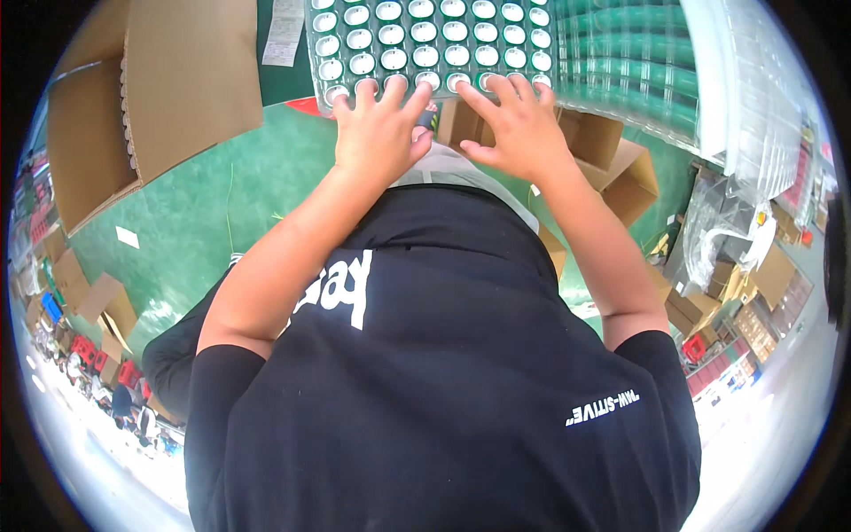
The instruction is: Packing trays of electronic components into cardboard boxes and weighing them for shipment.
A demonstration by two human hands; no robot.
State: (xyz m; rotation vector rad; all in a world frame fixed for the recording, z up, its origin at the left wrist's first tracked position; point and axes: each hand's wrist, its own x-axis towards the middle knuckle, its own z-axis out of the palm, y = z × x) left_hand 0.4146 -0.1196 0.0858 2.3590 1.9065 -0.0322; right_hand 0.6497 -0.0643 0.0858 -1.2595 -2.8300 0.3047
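Observation:
A clear plastic tray (409, 46) lies in front of me, filled with rows of white oval pieces (425, 56). My left hand (379, 133) reaches over its near edge, fingers spread, with fingertips on pieces of the nearest row. On the right part of that same row rest the fingertips of my right hand (523, 129), its fingers also apart and the thumb pointing inward. Neither hand grips anything. The fingers partly cover the pieces beneath them.
Clear ribbed plastic trays (625, 66) are stacked right of the filled one. An open cardboard box (191, 80) stands at the left, beside a paper slip (284, 34) on the green tabletop (288, 84). More open cartons (631, 182) sit below the table on the right.

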